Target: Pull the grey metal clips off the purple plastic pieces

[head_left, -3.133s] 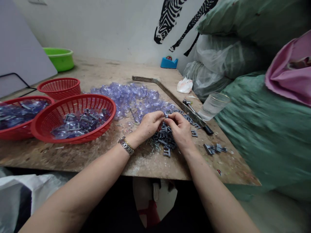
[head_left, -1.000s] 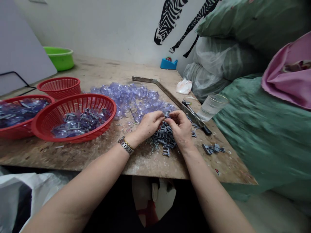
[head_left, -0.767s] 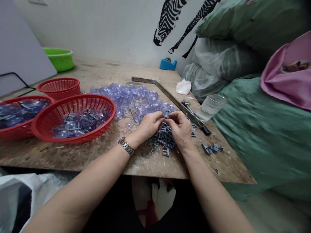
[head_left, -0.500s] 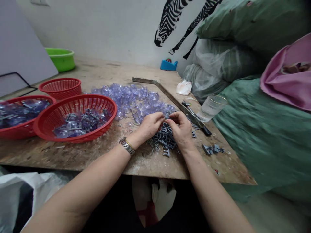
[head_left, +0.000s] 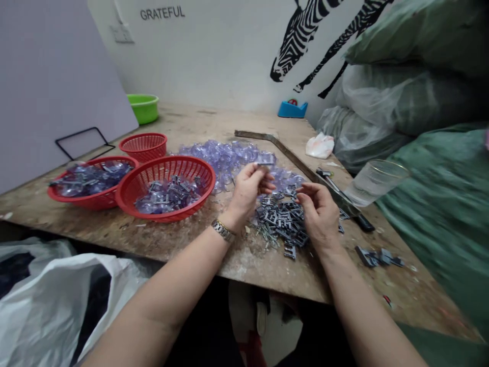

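Observation:
My left hand (head_left: 248, 191), wearing a metal watch, is closed on a small grey plastic piece (head_left: 265, 163), pinched between thumb and fingertips above the clear purplish parts. My right hand (head_left: 321, 214) is at the right side of a heap of grey plastic pieces (head_left: 280, 219). Its fingers are curved with a small gap at the thumb, and nothing shows between them. Thin metal pins (head_left: 269, 237) lie at the heap's left edge. Behind the hands spreads a pile of clear purplish plastic parts (head_left: 229, 158).
Red baskets (head_left: 206, 196) on the left contain clear and grey parts; a smaller red basket (head_left: 143, 148) stands behind. A bent metal bar (head_left: 294, 160), a glass (head_left: 376, 183) and grey blocks (head_left: 378, 257) are on the right. Green sacks (head_left: 431, 188) crowd the table's right edge.
My hands were together over the grey heap and are now apart. The left has moved up with the grey piece. The view has turned left, showing more of the baskets.

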`<state>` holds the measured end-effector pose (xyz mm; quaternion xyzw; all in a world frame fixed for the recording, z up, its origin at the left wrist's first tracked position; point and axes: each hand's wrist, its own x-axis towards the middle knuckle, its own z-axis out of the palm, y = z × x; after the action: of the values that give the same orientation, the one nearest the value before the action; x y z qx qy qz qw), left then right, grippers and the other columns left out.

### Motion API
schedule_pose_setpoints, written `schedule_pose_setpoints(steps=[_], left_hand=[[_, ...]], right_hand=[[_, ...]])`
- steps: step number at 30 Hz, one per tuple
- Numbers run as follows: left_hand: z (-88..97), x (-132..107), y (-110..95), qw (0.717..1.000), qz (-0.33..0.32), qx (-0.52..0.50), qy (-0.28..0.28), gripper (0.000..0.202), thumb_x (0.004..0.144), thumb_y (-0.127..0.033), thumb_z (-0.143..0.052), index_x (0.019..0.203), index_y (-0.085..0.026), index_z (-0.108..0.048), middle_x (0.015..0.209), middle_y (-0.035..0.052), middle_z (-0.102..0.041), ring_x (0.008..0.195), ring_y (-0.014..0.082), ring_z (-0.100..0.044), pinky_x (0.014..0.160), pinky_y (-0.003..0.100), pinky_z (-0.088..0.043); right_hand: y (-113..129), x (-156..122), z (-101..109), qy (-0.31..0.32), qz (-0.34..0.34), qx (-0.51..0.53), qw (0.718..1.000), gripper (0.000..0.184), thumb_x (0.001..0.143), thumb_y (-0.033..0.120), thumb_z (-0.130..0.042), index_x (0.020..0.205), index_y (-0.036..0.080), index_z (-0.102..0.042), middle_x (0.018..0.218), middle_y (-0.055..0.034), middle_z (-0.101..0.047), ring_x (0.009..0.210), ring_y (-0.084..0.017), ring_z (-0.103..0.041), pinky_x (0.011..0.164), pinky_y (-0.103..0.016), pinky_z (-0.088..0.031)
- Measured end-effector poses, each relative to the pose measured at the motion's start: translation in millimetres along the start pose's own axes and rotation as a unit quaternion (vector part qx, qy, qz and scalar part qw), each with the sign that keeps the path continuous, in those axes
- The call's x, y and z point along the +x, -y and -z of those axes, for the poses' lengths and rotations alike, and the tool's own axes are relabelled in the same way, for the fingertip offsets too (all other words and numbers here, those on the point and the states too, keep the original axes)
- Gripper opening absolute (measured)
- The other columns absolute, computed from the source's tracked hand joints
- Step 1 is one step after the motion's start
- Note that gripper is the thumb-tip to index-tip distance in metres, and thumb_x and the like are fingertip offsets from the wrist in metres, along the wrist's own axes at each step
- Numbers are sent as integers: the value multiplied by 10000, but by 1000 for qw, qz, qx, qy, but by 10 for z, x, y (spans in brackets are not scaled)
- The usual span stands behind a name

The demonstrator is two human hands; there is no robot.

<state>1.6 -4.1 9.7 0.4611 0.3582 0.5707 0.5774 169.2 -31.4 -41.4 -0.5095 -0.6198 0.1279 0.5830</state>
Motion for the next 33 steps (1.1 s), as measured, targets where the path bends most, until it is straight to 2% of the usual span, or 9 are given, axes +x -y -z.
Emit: schedule_pose_setpoints(steps=[3,7,10,13,17,19,22,26,33], left_hand=[[193,92,-137,987,-109,14,-118,252,1003,-363,-351,975,-192,-533,860,22,-658,660,60,-628,593,183,-476],[494,198,-265,964,-201,66,-161,436,974,-561,-337,1047,-209,-583,861,55,-678,819,117,-663,621,203,-479],[583,232,-274,967,-203,52,-148,417,949,-568,-404,1025,-209,-602,788,42,-668,800,129,-659,613,213,-475],[508,223,-198,978,-163,62,-114,314,954,-481,-443,979,-207,-593,764,23,-646,706,106,-634,600,214,-468],[328,177,-22,973,-124,196,-20,132,932,-270,-479,873,-185,-561,797,13,-621,677,99,-593,632,233,-470],[276,160,66,930,-161,329,25,94,888,-171,-509,814,-169,-567,834,30,-620,781,128,-590,740,267,-482],[257,139,169,827,-213,515,71,150,872,-103,-482,822,-152,-614,938,80,-617,932,183,-563,891,334,-454],[244,80,226,725,-191,656,93,271,895,-84,-407,977,-149,-657,1069,133,-590,1037,237,-523,917,380,-444],[178,1,206,632,-154,751,111,294,914,-97,-386,981,-133,-670,1070,160,-582,1072,272,-503,902,402,-442]], right_hand=[[3,2,-3,3,-10,-19,1000,252,852,404,-584,1016,214,-604,908,-67,-702,807,-223,-671,772,-403,-541],[34,3,-7,2,-18,-30,999,212,836,370,-584,976,214,-622,889,-62,-713,783,-220,-674,778,-400,-537],[52,4,-8,5,-23,-40,999,195,819,361,-592,940,214,-638,864,-57,-718,768,-220,-673,767,-385,-534],[53,7,-4,12,-15,-67,998,174,809,358,-595,885,215,-657,825,-48,-719,763,-222,-666,751,-366,-522],[44,6,3,28,-5,-90,996,154,815,346,-585,842,218,-668,813,-43,-718,772,-223,-654,742,-355,-499],[47,3,4,36,-1,-92,995,145,816,333,-578,822,219,-668,810,-43,-718,779,-226,-651,744,-356,-494],[56,0,-2,39,7,-91,995,141,813,318,-567,794,219,-666,799,-45,-717,782,-229,-650,755,-360,-493],[49,2,-8,47,10,-93,995,141,807,317,-563,778,226,-666,806,-49,-722,781,-232,-650,770,-369,-500],[36,8,1,65,3,-100,993,146,803,321,-560,776,225,-668,826,-53,-729,792,-234,-655,799,-379,-501]])
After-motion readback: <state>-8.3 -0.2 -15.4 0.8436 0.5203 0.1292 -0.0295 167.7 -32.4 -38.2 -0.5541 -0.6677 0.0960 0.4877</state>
